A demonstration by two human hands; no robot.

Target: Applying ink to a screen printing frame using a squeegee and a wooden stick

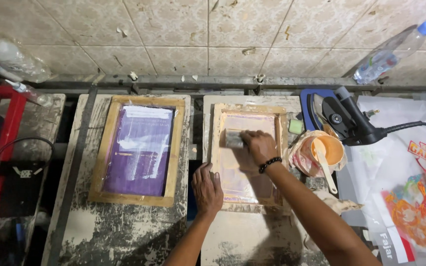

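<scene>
A squeegee (233,139) is clenched in the right hand (258,146) on the screen; the frame (216,148) is pressed flat by the released left hand (207,189).

We see two screen frames on the table (124,231): the left frame (139,150) at nine o'clock of the right frame (249,156). A paint cup (325,150) sits at three o'clock, the iron (343,118) behind it.

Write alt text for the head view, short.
A person's right hand drags a squeegee across the mesh of a wooden screen-printing frame, while the left hand presses flat on that frame's lower left edge. A second frame with a purple screen lies to the left; a cup of orange ink and a black iron sit to the right.
</scene>
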